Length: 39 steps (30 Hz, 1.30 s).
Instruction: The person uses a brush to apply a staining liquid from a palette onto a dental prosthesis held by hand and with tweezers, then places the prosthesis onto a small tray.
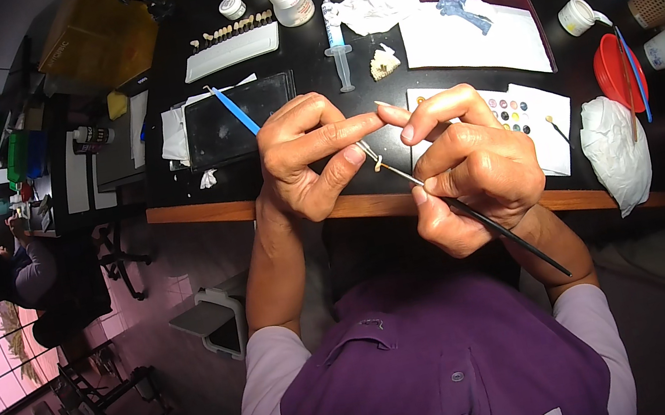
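Note:
My left hand (301, 155) is closed around slim metal tweezers (237, 112) with a blue section that sticks out above the knuckles. At their fine tips, just over the table's front edge, sits a tiny pale tooth-like piece (379, 166). My right hand (479, 155) pinches a thin brush (504, 231) with a black handle, which slants down to the right. The brush's fine tip meets or nearly meets the small piece; exact contact is too small to tell. The fingertips of both hands come together above it.
Behind the hands lie a black slab (233, 123), a tooth shade guide (232, 53), a syringe (339, 55) and several jars (290, 3). A paper-lined tray (476, 40) and a colour-dotted card (511, 109) lie to the right, beside a red bowl (613, 73) and crumpled white paper (616, 149).

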### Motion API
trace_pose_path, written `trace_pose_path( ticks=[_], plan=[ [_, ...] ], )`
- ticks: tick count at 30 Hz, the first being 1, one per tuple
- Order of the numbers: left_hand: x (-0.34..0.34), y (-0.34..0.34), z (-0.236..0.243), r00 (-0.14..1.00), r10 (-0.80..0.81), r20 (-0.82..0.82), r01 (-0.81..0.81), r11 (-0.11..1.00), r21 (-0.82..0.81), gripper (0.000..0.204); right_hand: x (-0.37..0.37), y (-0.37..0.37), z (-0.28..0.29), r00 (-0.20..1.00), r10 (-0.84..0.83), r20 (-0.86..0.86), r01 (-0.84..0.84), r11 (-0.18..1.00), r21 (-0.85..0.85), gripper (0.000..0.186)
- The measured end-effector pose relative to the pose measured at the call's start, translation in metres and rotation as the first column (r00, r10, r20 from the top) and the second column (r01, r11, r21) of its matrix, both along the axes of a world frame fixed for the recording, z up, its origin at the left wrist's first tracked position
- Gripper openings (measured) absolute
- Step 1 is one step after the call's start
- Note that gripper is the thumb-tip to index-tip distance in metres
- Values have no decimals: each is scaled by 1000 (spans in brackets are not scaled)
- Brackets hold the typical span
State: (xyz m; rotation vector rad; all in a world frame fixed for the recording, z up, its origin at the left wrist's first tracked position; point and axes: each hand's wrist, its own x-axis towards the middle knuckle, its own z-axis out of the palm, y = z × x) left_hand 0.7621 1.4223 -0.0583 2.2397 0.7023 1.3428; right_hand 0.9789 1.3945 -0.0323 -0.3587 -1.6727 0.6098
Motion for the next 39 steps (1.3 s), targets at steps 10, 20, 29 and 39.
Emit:
trace_pose_path(
  ticks=[10,20,29,39],
  plan=[
    [4,-4,9,998,58,-27,-59,996,-70,31,4,2,-2,996,-33,-79,34,999,8,17],
    [-5,-21,26,968,193,-163,-211,972,-103,29,118,14,13,826,-363,431,501,823,-266,21],
    [-25,-64,37,936,272,-224,-321,921,-222,29,164,92,37,405,-278,871,414,905,97,20],
    [-34,-87,49,882,320,-347,-455,772,-444,31,170,28,55,385,-165,908,462,886,-35,23]
  ],
)
